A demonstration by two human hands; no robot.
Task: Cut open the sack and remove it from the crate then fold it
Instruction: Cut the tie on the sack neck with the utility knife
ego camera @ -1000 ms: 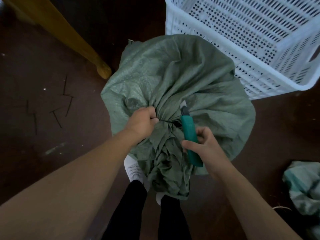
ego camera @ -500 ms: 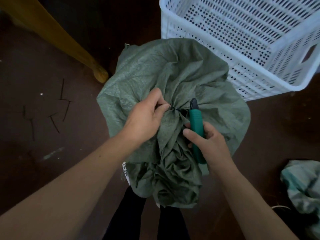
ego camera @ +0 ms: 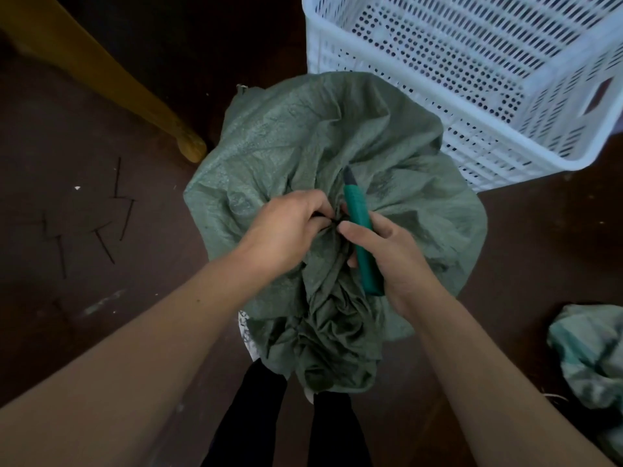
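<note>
Over on the left we see a scatter of thin dark strips (ego camera: 114, 210) lying on the brown floor (ego camera: 67, 315), and behind them a yellow wooden leg (ego camera: 141, 102) slanting down to its rounded foot.

Next comes our left hand (ego camera: 286, 227). Its grip is closed, fingers curled in tight on the gathered neck of the green sack (ego camera: 303, 146), right where a thin black tie (ego camera: 332, 224) cinches the cloth. The sack stands bulging on the floor in front of our dark trousers (ego camera: 249, 416), with a white shoe (ego camera: 244, 332) peeping out beneath its loose, crumpled mouth, which hangs toward us below the tie.

Just right of the neck, our right hand (ego camera: 394, 257) has its grip wrapped round a teal knife (ego camera: 360, 237), the thumb laid on the side nearest the tie. The knife lies against the bunched cloth, and its dark tip points away from us, past the neck. We cannot tell whether the edge touches the tie.

Farther right and behind, the white perforated crate (ego camera: 472, 79) sits on the floor, and the sack's far side overlaps its near wall in our view. At the right edge lies another crumpled greenish bundle (ego camera: 590, 358).
</note>
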